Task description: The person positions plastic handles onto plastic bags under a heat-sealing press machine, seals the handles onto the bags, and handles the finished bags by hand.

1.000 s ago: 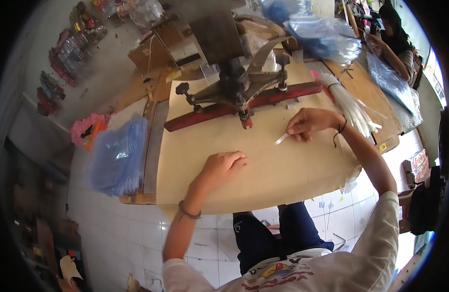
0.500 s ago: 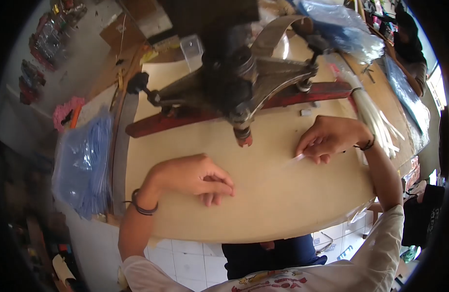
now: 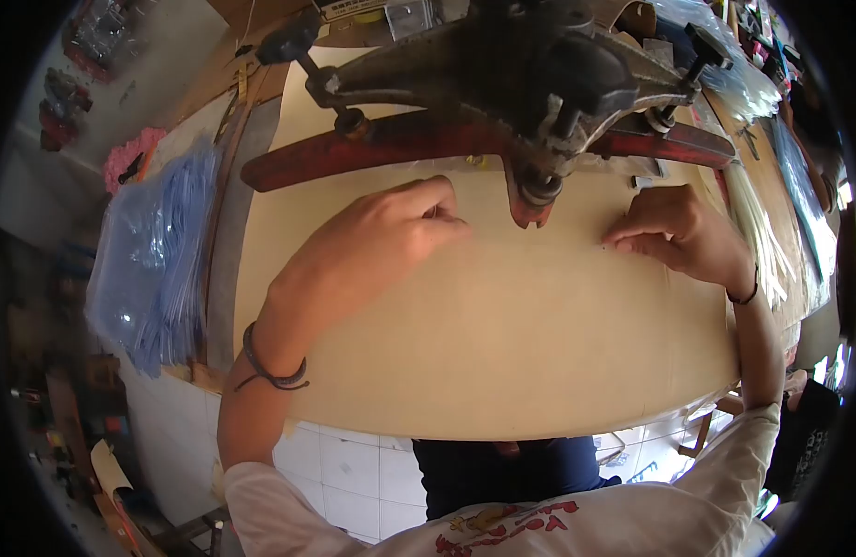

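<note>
My left hand (image 3: pixel 405 223) is over the cream work surface (image 3: pixel 502 343), fingers curled and thumb pinched against them; what they hold, if anything, is hidden. On the far side my right hand (image 3: pixel 679 232) pinches with thumb and index finger, the tips pointing left. Whatever is between those fingertips is too small or too clear to make out. Above and between both hands hangs a dark metal machine head (image 3: pixel 549 93) with a long red bar (image 3: pixel 391 144) and a notched red tip (image 3: pixel 530 209). Neither hand touches it.
Blue-tinted clear plastic sleeves (image 3: pixel 154 251) are stacked along the left edge. White strips (image 3: pixel 762 227) lie at the right, near more clear plastic (image 3: pixel 725 70). A small clear box (image 3: pixel 409 19) stands at the back. Another person (image 3: pixel 813 121) is partly visible at far right.
My left hand has moved up and forward; my right hand has moved slightly up and right. The thin clear piece at my right fingertips is now hardly visible. The view has shifted.
</note>
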Tool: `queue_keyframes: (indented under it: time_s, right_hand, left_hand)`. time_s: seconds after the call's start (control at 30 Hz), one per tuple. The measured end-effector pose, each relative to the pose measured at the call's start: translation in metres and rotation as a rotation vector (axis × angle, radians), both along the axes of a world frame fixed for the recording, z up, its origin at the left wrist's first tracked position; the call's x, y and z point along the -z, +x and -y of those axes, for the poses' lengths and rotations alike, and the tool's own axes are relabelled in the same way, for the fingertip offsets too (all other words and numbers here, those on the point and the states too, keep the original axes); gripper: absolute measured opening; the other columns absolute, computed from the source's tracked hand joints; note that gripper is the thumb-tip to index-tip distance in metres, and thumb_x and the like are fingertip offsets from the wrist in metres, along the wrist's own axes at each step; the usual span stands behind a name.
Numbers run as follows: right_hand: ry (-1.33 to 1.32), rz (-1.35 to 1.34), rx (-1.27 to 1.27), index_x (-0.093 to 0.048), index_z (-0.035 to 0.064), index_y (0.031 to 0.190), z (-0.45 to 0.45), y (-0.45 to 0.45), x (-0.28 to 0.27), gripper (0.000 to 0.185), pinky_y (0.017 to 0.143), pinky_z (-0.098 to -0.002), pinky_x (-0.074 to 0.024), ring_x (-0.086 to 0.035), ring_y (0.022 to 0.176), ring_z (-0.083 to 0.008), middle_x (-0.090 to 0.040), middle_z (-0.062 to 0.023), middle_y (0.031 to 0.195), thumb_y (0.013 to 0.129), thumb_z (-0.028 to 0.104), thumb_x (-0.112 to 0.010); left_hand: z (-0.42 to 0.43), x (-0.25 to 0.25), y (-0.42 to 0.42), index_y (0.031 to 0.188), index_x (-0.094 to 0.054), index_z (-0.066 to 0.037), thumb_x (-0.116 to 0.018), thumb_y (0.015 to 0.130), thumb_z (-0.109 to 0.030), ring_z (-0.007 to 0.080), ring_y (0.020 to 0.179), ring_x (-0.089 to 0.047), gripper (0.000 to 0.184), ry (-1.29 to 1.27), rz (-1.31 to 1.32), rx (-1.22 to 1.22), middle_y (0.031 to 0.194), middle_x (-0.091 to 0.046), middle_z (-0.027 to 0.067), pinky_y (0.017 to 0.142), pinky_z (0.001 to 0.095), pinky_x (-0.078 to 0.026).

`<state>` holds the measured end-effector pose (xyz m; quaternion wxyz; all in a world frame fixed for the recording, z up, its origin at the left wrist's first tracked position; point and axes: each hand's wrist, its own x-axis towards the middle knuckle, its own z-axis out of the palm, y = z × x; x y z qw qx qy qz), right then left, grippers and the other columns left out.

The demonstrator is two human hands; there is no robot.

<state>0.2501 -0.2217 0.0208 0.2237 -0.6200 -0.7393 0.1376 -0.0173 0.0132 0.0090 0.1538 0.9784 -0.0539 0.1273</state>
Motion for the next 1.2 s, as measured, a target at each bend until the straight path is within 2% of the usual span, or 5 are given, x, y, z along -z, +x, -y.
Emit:
queue_keyframes:
  time_s: [0.1,0.33,0.43,0.77,1.2]
  right_hand:
    - [0.341,0.285,0.154,-0.077,0.0108,0.096,-0.004,-0.011,0.001,0.016,0.066,-0.0328,-0.0523,-0.063,0.081,-0.0199,-0.067,-0.0003,0.094,0.081,0.007,-0.078]
    - [0.407,0.345,0.163,-0.077,0.0110,0.098,0.003,-0.015,0.003,0.027,0.062,-0.0311,-0.0524,-0.060,0.076,-0.0171,-0.062,-0.0004,0.092,0.074,0.000,-0.079]
    - [0.400,0.284,0.122,-0.077,0.0117,0.099,0.001,-0.016,0.013,0.031,0.063,-0.0305,-0.0531,-0.061,0.074,-0.0172,-0.063,-0.0008,0.091,0.073,-0.003,-0.078]
    - [0.301,0.247,0.082,-0.074,0.0103,0.100,0.001,-0.020,0.017,0.029,0.071,-0.0366,-0.0566,-0.067,0.083,-0.0247,-0.067,-0.0040,0.094,0.073,0.000,-0.076]
    - [0.292,0.254,0.079,-0.072,0.0084,0.098,-0.001,-0.023,0.015,0.027,0.072,-0.0364,-0.0565,-0.067,0.084,-0.0250,-0.066,-0.0049,0.094,0.073,0.001,-0.077]
  left_hand:
    - [-0.001,0.003,0.002,0.099,-0.075,-0.001,-0.069,0.073,0.002,0.0247,0.087,-0.068,0.026,0.107,0.106,-0.021,0.097,-0.064,0.0088,0.075,0.0338,-0.058]
    - [0.000,0.015,0.019,0.092,-0.074,0.003,-0.074,0.074,0.002,0.0259,0.091,-0.073,0.018,0.212,0.528,0.079,0.098,-0.071,0.0117,0.076,0.0331,-0.063]
    - [-0.004,0.029,0.022,0.096,-0.074,-0.002,-0.071,0.075,0.000,0.0206,0.095,-0.073,0.021,0.211,0.503,0.030,0.105,-0.071,0.0066,0.079,0.0305,-0.064]
    - [-0.007,0.039,0.026,0.098,-0.074,-0.003,-0.071,0.079,0.000,0.0224,0.087,-0.074,0.019,0.048,0.425,-0.012,0.102,-0.073,0.0063,0.074,0.0307,-0.064]
    - [-0.009,0.045,0.028,0.096,-0.073,-0.003,-0.071,0.080,-0.001,0.0218,0.083,-0.074,0.016,0.062,0.424,0.000,0.102,-0.072,0.0057,0.073,0.0306,-0.064]
